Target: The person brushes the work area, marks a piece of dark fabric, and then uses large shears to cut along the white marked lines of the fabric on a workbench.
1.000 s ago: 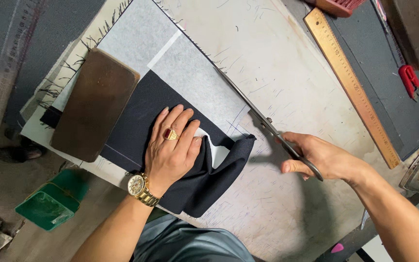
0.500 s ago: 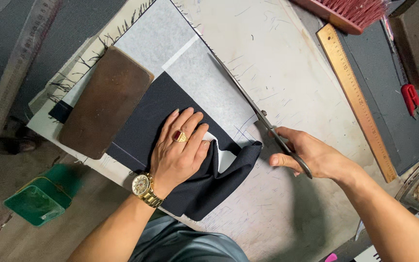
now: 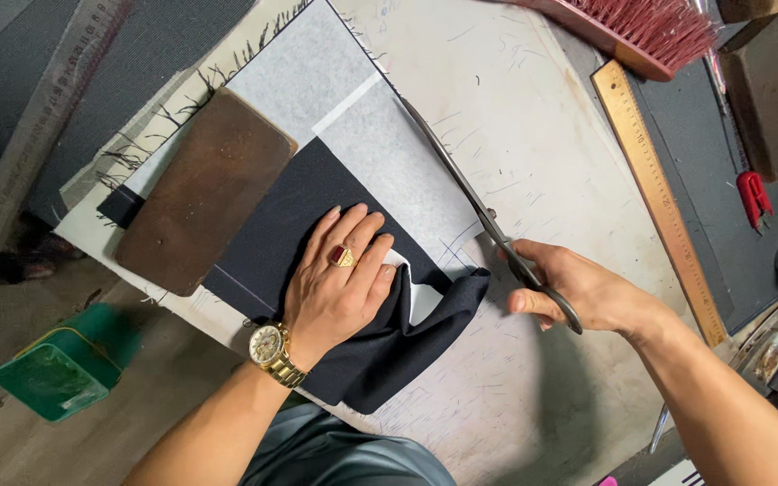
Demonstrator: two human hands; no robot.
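On the pale table (image 3: pixel 533 108), near its front edge, the left hand (image 3: pixel 339 288) presses flat with open fingers on the dark cloth (image 3: pixel 299 225). Beside it the right hand (image 3: pixel 578 292) has its grip closed around the handles of long scissors (image 3: pixel 461 180), blades along the grey interfacing (image 3: pixel 389 162). A brown block (image 3: pixel 204 189) lies on the cloth's far end.

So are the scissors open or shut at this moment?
Shut, or nearly: the scissors show as one dark line along the grey sheet's edge, gripped by the right hand.
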